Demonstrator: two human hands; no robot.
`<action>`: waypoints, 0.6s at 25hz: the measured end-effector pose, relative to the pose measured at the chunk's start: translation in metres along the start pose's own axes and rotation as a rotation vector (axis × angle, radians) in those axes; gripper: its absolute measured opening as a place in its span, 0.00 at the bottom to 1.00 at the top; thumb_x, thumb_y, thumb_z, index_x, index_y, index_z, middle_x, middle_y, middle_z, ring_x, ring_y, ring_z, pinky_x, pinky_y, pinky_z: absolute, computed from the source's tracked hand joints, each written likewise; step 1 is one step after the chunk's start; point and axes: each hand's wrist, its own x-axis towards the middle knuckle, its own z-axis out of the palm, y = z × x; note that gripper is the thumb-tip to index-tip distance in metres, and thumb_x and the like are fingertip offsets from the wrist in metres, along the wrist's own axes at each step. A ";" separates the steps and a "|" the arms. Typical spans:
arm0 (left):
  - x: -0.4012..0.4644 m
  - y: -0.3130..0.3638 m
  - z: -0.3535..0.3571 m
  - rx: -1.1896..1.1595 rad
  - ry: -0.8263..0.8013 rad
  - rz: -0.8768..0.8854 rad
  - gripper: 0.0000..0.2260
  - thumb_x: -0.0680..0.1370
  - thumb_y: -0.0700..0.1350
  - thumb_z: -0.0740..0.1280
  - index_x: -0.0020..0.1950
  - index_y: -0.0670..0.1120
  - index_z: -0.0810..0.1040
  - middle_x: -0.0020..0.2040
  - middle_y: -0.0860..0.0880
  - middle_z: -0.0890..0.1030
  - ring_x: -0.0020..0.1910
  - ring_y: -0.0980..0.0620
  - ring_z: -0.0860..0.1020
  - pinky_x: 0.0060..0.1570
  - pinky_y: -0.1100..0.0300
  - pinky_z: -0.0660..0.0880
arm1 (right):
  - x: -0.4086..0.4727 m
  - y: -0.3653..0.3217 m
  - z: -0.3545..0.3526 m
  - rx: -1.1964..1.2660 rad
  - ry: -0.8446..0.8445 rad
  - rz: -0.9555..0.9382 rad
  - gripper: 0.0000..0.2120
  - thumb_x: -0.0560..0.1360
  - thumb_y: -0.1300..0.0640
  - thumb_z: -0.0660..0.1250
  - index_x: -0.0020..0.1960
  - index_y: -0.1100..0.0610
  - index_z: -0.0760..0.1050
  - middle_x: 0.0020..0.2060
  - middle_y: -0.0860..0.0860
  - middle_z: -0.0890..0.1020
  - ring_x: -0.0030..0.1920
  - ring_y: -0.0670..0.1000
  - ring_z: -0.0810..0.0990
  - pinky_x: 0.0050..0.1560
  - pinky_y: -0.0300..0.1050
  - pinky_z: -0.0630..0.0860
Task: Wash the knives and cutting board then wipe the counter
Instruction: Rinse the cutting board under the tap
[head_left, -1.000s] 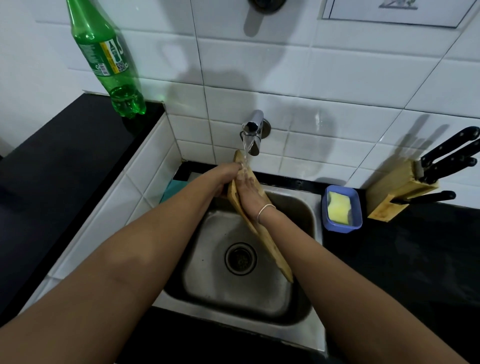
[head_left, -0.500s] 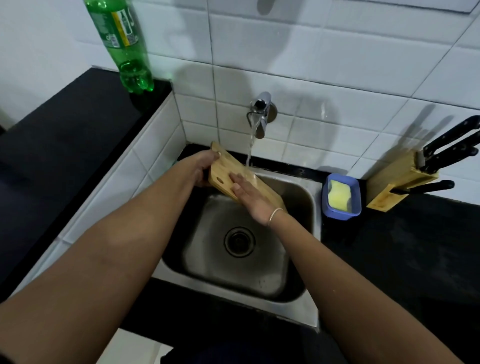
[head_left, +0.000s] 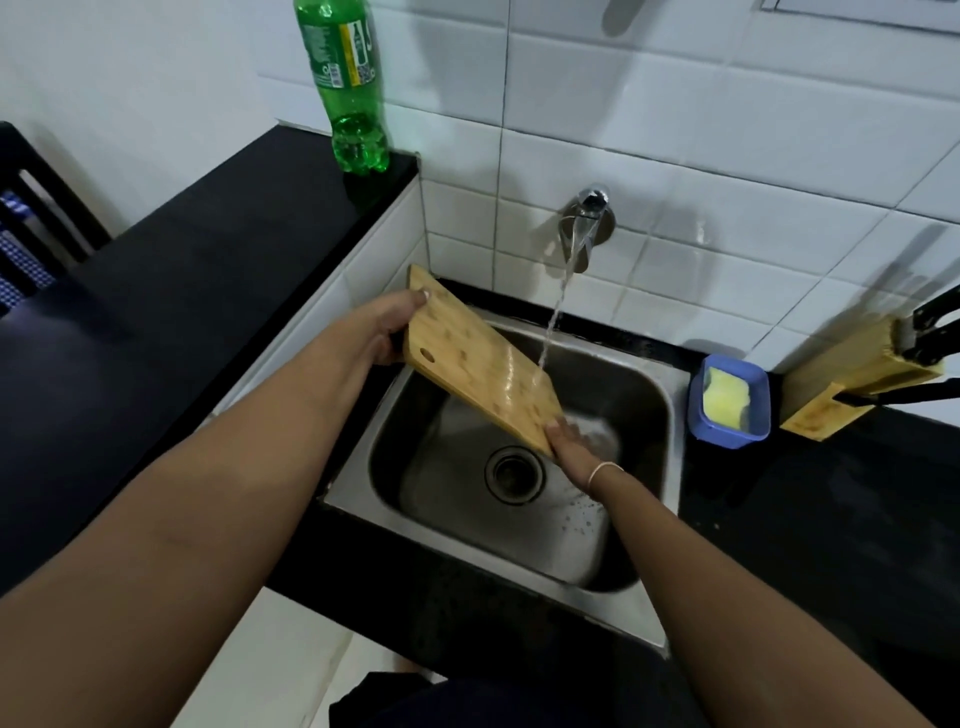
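Over a steel sink (head_left: 363, 467), a person holds a wooden cutting board (head_left: 475, 364) tilted under running water, its upper end toward the left wall and its lower end dipping into the basin. Left hand (head_left: 387, 330) grips the board's upper edge, thumb on the top face near the hanging hole and the other fingers hidden behind the wood. Right hand (head_left: 571, 449), a thin bracelet at its wrist, clasps the lower corner, thumb on the wet face and the fingers curled beneath. A stream from the wall tap (head_left: 587, 228) strikes the board near its right edge and runs off into the basin above the drain (head_left: 514, 474). Beside the sink on the right, a blue dish (head_left: 698, 415) holds a yellow sponge (head_left: 726, 397) on the black counter (head_left: 831, 519). Just beyond it a wooden knife block (head_left: 852, 384) stands against the tiled wall, with black-handled knives (head_left: 930, 325) in its slots; how many cannot be counted at the frame's edge. A green plastic bottle (head_left: 348, 88) stands upright at the corner of the raised ledge (head_left: 182, 312) to the left, well apart from the sink.
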 end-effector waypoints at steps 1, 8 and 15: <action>-0.002 0.000 0.003 0.004 -0.009 0.012 0.24 0.84 0.57 0.57 0.71 0.41 0.71 0.65 0.40 0.78 0.58 0.44 0.79 0.53 0.47 0.76 | -0.001 -0.014 0.000 -0.026 0.008 -0.040 0.29 0.83 0.38 0.42 0.81 0.47 0.45 0.80 0.51 0.45 0.80 0.57 0.45 0.78 0.58 0.45; -0.001 -0.004 0.037 0.096 -0.084 0.149 0.23 0.83 0.56 0.61 0.67 0.39 0.75 0.59 0.40 0.82 0.59 0.41 0.81 0.62 0.41 0.76 | -0.001 -0.106 0.003 0.054 0.130 -0.265 0.30 0.83 0.38 0.43 0.80 0.47 0.39 0.80 0.52 0.41 0.79 0.57 0.40 0.76 0.64 0.44; -0.011 0.001 0.021 0.173 -0.196 0.273 0.21 0.80 0.58 0.66 0.56 0.40 0.80 0.47 0.45 0.86 0.47 0.46 0.85 0.43 0.52 0.82 | 0.008 -0.031 -0.002 0.072 0.340 -0.229 0.28 0.83 0.38 0.42 0.80 0.43 0.40 0.80 0.47 0.42 0.79 0.52 0.41 0.78 0.53 0.41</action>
